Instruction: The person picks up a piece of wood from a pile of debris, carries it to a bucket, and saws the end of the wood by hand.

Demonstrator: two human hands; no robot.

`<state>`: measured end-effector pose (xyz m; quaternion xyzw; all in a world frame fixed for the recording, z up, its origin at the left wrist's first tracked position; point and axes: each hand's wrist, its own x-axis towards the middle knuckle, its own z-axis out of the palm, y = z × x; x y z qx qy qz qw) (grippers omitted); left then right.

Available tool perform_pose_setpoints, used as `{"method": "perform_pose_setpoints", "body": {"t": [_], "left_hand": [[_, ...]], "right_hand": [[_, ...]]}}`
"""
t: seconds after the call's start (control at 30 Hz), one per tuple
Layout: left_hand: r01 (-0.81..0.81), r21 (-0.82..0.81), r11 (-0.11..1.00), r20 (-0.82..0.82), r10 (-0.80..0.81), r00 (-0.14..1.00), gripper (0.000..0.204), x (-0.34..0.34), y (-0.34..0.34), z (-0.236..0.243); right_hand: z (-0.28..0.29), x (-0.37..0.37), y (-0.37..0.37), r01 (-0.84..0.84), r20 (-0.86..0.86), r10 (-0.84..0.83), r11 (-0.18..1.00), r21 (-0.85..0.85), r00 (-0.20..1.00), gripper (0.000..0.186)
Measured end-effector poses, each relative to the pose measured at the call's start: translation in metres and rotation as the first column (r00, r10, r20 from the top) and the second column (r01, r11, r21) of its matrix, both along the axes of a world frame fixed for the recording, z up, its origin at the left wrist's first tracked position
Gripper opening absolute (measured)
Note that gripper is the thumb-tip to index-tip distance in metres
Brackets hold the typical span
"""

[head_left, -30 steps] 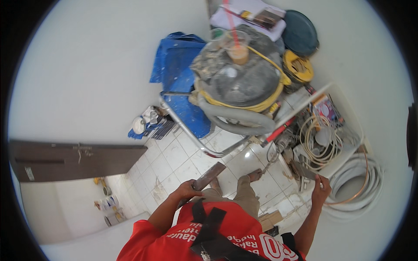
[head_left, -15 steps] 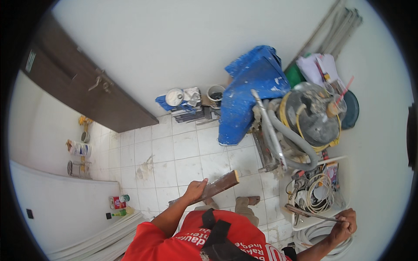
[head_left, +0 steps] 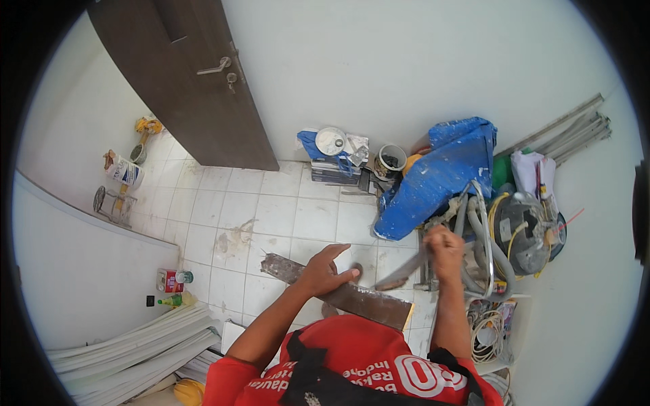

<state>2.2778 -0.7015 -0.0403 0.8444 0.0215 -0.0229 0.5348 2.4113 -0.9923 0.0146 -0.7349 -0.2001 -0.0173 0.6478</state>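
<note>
My left hand [head_left: 323, 272] is closed around the middle of a dark brown wooden board [head_left: 372, 304], its thumb and forefinger apart over the upper edge. Held across the front of my body, the board slopes down to the right, with a ragged left end and a pale cut right end. My right hand [head_left: 445, 254] is raised to the right of the board, its fingers wrapped round one end of a long grey blade with a brownish far end, apparently a handsaw [head_left: 401, 271]. Motion blurs the saw, which points down and left, apart from the board.
A blue tarp [head_left: 440, 179], a dusty vacuum cleaner [head_left: 518, 233] with hoses and a crate [head_left: 520, 325] of cables stand at right. Against the back wall are a bucket [head_left: 391, 162] and stacked boxes [head_left: 335, 172]. A dark door [head_left: 196, 81] stands ajar; long white strips [head_left: 142, 345] lie lower left.
My right hand has brought the saw from the crate at far right to beside the board. The board now tilts down to the right instead of up. My view has swung left.
</note>
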Motion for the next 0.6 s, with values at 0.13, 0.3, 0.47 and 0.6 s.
{"method": "perform_pose_setpoints", "body": {"t": [0.13, 0.3, 0.47, 0.6], "left_hand": [[-0.023, 0.078, 0.997, -0.016, 0.025, 1.000, 0.087, 0.024, 0.053, 0.008], [-0.099, 0.273, 0.957, -0.126, 0.138, 0.982, 0.066, 0.078, 0.122, 0.028], [-0.366, 0.248, 0.897, -0.102, 0.400, 0.911, 0.032, 0.098, 0.227, 0.019], [-0.476, 0.431, 0.766, -0.028, 0.539, 0.842, 0.029, 0.105, 0.306, 0.038]], "right_hand": [[0.010, 0.034, 0.135, -0.327, -0.012, 0.327, 0.945, -0.010, 0.945, 0.029], [0.003, 0.090, 0.271, -0.634, -0.042, 0.634, 0.773, 0.023, 0.772, 0.013], [0.017, 0.133, 0.404, -0.855, -0.152, 0.865, 0.498, 0.147, 0.478, 0.014], [0.010, 0.167, 0.500, -0.909, -0.114, 0.917, 0.394, 0.135, 0.381, 0.032]]}}
